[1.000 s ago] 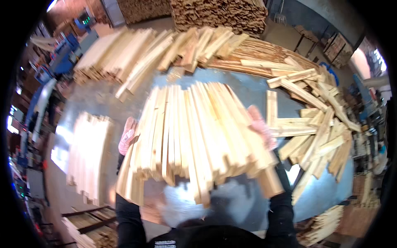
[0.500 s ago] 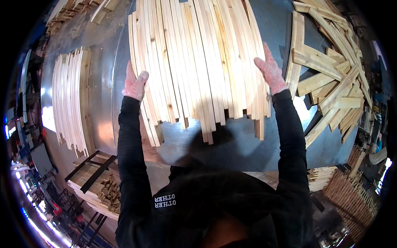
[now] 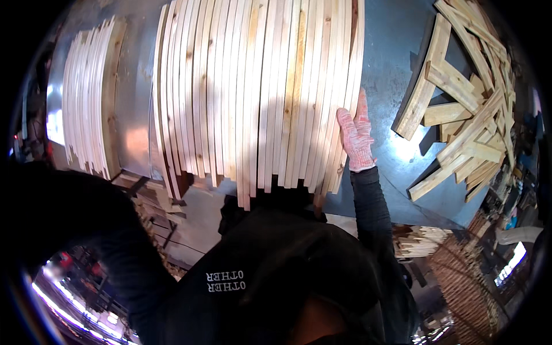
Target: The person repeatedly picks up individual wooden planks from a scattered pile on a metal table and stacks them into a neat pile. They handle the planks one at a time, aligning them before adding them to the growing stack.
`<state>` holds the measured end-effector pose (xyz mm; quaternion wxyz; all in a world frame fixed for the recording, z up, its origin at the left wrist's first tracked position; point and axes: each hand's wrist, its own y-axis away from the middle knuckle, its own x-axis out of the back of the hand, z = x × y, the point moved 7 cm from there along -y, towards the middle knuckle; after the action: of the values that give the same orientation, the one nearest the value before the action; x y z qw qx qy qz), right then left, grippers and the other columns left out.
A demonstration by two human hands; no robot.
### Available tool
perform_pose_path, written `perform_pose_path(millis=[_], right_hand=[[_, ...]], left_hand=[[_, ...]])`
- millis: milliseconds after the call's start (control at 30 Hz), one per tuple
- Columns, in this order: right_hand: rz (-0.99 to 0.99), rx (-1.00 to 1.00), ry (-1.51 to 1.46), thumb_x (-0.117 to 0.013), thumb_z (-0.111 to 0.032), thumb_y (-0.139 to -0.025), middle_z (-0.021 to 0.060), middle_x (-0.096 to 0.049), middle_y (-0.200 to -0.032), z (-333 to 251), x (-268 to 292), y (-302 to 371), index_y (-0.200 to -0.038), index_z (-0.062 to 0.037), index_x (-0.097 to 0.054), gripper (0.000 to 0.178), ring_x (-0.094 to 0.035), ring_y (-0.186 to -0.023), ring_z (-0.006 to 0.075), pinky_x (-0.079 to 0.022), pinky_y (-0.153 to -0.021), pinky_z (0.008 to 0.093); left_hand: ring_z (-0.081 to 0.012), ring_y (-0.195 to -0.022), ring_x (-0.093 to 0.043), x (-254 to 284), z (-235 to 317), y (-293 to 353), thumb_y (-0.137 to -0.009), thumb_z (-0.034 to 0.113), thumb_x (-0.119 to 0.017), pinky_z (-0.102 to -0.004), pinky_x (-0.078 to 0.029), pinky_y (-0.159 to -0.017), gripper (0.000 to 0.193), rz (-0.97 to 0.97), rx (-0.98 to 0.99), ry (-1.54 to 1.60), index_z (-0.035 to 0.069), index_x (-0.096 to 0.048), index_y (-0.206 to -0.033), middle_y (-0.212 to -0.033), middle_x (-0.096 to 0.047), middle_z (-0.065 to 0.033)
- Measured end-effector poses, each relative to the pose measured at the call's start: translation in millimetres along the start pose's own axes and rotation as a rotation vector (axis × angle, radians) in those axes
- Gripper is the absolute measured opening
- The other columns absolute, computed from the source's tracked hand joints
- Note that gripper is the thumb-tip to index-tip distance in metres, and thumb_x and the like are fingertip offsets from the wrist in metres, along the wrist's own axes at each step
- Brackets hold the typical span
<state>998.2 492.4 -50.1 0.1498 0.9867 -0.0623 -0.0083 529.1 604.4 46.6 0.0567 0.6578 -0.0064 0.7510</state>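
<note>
A wide row of long, pale wooden strips [image 3: 247, 98] lies side by side on a grey metal table [image 3: 382, 75]. Their near ends are uneven, and a few stick out toward me. My right hand [image 3: 357, 135], in a pink and white knit glove, rests against the row's right edge. Its thumb lies on top while the fingers stretch out along the side. My left arm is raised close to the camera as a dark sleeve [image 3: 115, 224]; the left hand itself is out of sight.
A smaller bundle of strips [image 3: 86, 98] lies at the left. On the right is a jumbled heap of short boards [image 3: 460, 109], some overlapping crosswise. Below the table's right side stand stacked wood pieces [image 3: 422, 241].
My left hand has let go of the row's left side and left the view, its arm lifting. The strips have come nearer to me, and my right hand sits lower in view.
</note>
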Motion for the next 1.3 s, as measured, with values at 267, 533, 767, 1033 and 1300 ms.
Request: perform_pose_path(millis=[267, 533, 767, 1033, 1300], right_hand=[[-0.036, 0.029, -0.074, -0.063, -0.018, -0.096, 0.0169, -0.045, -0.145, 5, 4, -26, -0.152, 0.0006, -0.024, 0.070, -0.045, -0.130, 0.0211, -0.036, -0.108, 0.0326], [-0.079, 0.035, 0.293, -0.064, -0.022, -0.095, 0.0204, -0.045, -0.146, 2, 20, 14, -0.147, 0.0007, -0.035, 0.064, -0.042, -0.136, 0.0303, -0.035, -0.111, 0.0363], [-0.060, -0.001, 0.318, -0.069, -0.019, -0.090, 0.0200, -0.051, -0.140, -19, 50, 1, -0.143, 0.0000, -0.043, 0.063, -0.047, -0.132, 0.0277, -0.037, -0.109, 0.0371], [-0.024, -0.187, 0.176, -0.066, -0.015, -0.089, 0.0191, -0.056, -0.134, 13, 60, 39, -0.142, 0.0005, -0.045, 0.059, -0.053, -0.125, 0.0270, -0.041, -0.104, 0.0353], [0.095, 0.227, 0.785, -0.062, -0.041, -0.093, 0.0201, -0.064, -0.116, -34, 26, 46, -0.137, 0.0012, -0.049, 0.062, -0.064, -0.107, 0.0354, -0.051, -0.090, 0.0406]], left_hand=[[-0.0317, -0.130, -0.044, 59, 83, -46, -0.089, 0.025, -0.056, -0.0482, -0.033, -0.106, 0.059, -0.146, -0.321, -0.237, 0.005, -0.036, -0.142, -0.143, -0.045, -0.0179], [-0.0365, -0.131, -0.041, 110, 170, -76, -0.090, 0.035, -0.053, -0.0558, -0.027, -0.107, 0.053, 0.015, -0.463, -0.195, 0.007, -0.047, -0.135, -0.142, -0.047, -0.0188], [-0.0407, -0.133, -0.039, 54, 304, -176, -0.090, 0.045, -0.051, -0.0624, -0.023, -0.108, 0.053, 0.279, -0.653, 0.045, 0.009, -0.057, -0.129, -0.141, -0.048, -0.0195], [-0.0446, -0.136, -0.034, -84, 295, -202, -0.093, 0.053, -0.045, -0.0678, -0.016, -0.109, 0.050, -0.155, -0.396, -0.169, 0.018, -0.067, -0.122, -0.144, -0.045, -0.0194], [-0.0360, -0.120, -0.049, -32, 282, -139, -0.078, 0.019, -0.074, -0.0481, -0.041, -0.098, 0.045, 0.153, -0.474, 1.156, 0.004, -0.055, -0.116, -0.130, -0.050, -0.0218]])
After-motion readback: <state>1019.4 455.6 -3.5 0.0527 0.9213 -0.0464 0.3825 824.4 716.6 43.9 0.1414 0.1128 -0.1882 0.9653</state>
